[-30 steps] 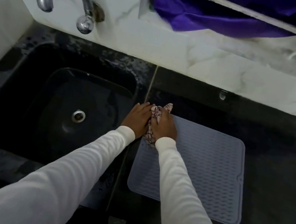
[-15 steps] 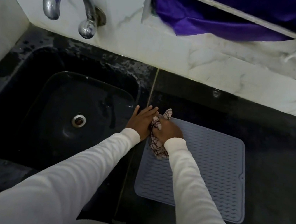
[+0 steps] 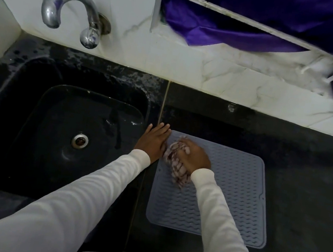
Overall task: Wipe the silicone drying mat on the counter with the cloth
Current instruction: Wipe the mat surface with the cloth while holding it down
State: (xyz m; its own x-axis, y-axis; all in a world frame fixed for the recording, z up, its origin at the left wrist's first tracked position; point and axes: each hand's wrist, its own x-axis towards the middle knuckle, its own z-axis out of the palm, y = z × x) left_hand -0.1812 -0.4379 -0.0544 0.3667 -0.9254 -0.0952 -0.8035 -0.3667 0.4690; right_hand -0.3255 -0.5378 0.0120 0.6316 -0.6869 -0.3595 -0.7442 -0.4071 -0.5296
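A grey ribbed silicone drying mat (image 3: 230, 201) lies flat on the black counter (image 3: 307, 191), to the right of the sink. My right hand (image 3: 194, 156) grips a bunched white cloth with dark red lines (image 3: 176, 168) and presses it onto the mat's far left part. My left hand (image 3: 154, 141) rests flat on the counter beside the mat's far left corner, fingers straight and pointing away from me. Both arms are in white sleeves.
A black sink (image 3: 62, 131) with a metal drain (image 3: 80, 141) fills the left side. A chrome tap (image 3: 70, 10) sticks out of the white marble wall above it. Purple fabric (image 3: 265, 21) hangs at the window ledge, top right.
My right hand has slid the cloth from the mat's far left corner a little toward me and to the right. My left hand's fingers have spread flat on the counter.
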